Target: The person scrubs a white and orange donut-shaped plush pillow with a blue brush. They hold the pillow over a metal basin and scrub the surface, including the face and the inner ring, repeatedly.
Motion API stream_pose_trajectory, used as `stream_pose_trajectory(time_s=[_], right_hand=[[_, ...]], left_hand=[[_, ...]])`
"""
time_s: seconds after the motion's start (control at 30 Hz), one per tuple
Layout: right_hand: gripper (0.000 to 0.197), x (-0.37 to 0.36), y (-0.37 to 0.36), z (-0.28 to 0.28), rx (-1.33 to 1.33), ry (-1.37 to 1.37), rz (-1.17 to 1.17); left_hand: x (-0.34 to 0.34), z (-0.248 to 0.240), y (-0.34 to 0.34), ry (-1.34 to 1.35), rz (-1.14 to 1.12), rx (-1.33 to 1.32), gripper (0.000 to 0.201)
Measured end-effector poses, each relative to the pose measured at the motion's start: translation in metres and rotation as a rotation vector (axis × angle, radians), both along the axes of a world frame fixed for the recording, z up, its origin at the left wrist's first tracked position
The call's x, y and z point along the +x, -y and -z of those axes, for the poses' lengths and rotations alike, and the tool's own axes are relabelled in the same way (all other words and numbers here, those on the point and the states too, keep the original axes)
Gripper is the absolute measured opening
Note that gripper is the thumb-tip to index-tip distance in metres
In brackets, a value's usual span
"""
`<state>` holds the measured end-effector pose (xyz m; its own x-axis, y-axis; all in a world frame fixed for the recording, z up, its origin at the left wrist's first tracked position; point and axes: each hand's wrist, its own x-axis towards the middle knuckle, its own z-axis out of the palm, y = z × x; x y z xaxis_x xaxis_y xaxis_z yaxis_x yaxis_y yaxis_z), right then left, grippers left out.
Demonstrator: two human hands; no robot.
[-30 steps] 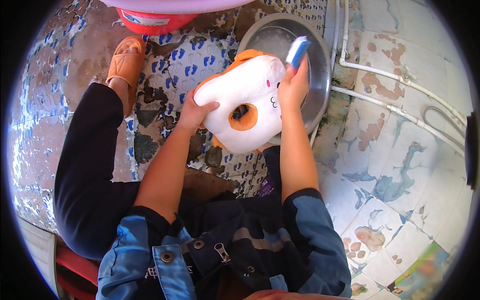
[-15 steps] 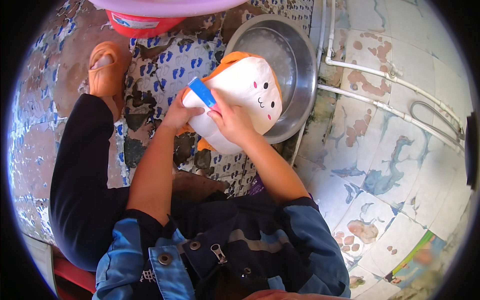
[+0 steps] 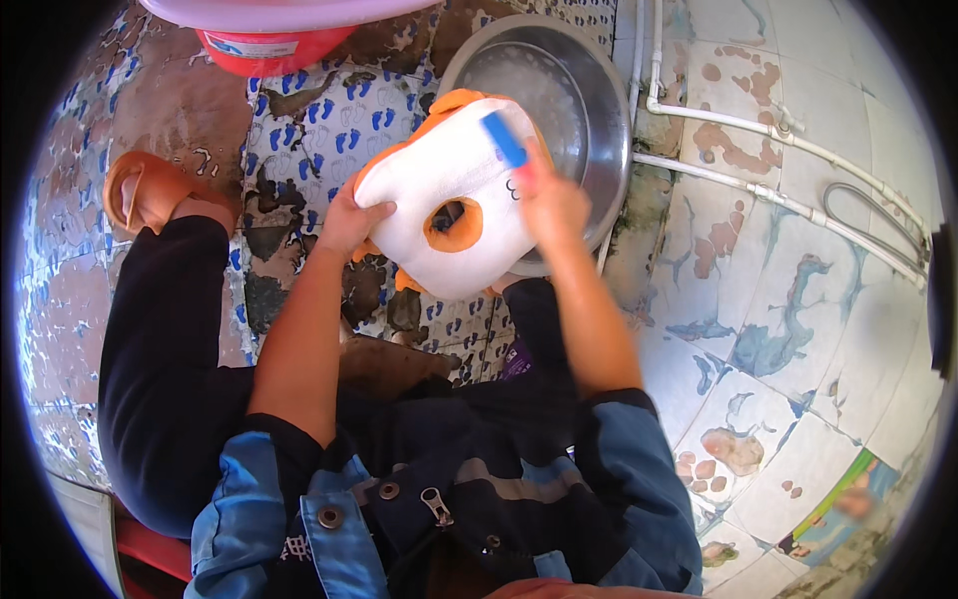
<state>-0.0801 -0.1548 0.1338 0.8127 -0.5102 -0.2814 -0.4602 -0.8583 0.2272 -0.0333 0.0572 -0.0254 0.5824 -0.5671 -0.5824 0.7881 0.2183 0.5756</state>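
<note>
A white plush cushion (image 3: 419,180) with orange edging, a round hole and a small drawn face is held over my lap side of a steel basin (image 3: 611,180), overlapping its near left rim. My left hand (image 3: 351,220) grips the cushion's left edge, thumb on top. In my right hand (image 3: 555,212), smeared by motion, is a small scrubbing brush (image 3: 504,140), blue with a pink part. It lies over the cushion's upper right, hiding some of the face. Whether it touches the fabric I cannot tell.
The basin holds cloudy water (image 3: 519,85). A red bucket (image 3: 264,55) stands at the far left, below a pink basin (image 3: 289,12). White pipes (image 3: 714,115) run along the tiled wall at right. My foot wears an orange slipper (image 3: 150,190) on wet, worn flooring.
My right hand has moved the brush right and up across the cushion, uncovering its hole. My left hand has shifted slightly left along the edge. The slippered foot has moved left and nearer.
</note>
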Motion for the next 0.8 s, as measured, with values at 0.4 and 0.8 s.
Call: stream_pose_trajectory(time_s=[0.4, 0.8], right_hand=[[0.033, 0.010, -0.036, 0.048, 0.145, 0.077, -0.008], [0.030, 0.015, -0.006, 0.040, 0.158, 0.074, 0.006]], left_hand=[[0.003, 0.005, 0.008, 0.151, 0.084, -0.007, 0.052], [-0.003, 0.025, -0.002, 0.205, 0.048, 0.044, 0.055]])
